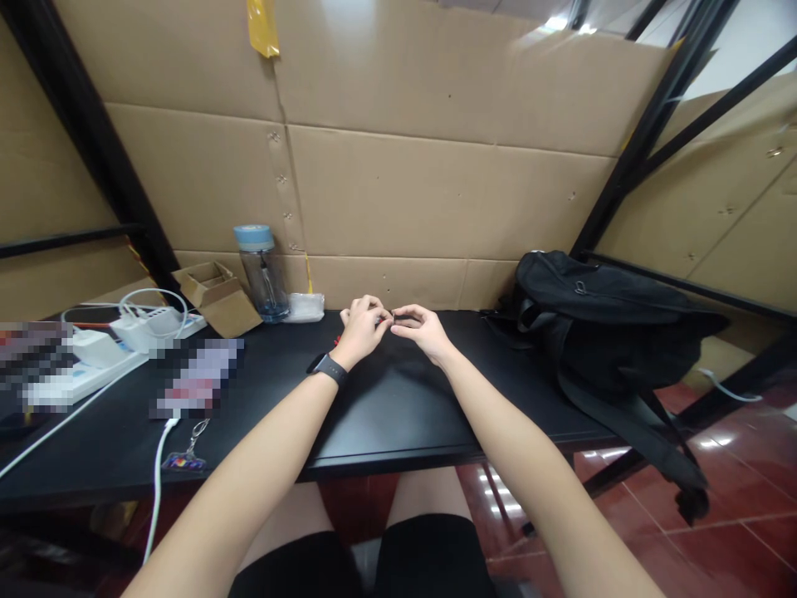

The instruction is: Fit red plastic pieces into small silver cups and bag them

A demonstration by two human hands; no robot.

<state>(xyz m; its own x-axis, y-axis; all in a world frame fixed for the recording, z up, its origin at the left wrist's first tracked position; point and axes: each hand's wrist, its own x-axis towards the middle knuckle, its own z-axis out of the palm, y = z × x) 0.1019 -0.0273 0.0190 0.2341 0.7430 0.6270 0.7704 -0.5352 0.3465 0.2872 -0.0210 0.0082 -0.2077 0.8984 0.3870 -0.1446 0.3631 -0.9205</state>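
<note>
Over the far middle of the black table point(398, 415), my left hand point(366, 322) and my right hand point(423, 328) meet at the fingertips. Both are closed in a pinch around a tiny thin item point(393, 316), too small to name. Something small and red point(337, 340) shows beside the left hand, and I cannot tell whether it lies on the table or hangs from the hand. A black watch point(327, 368) is on my left wrist.
At the left are a power strip point(134, 363) with white chargers, a blurred-out phone point(200, 378) on a white cable, and a keychain point(187, 458). Behind them stand an open cardboard box point(217, 299), a blue-lidded bottle point(265, 274) and a clear packet point(305, 307). A black bag point(610, 324) occupies the right.
</note>
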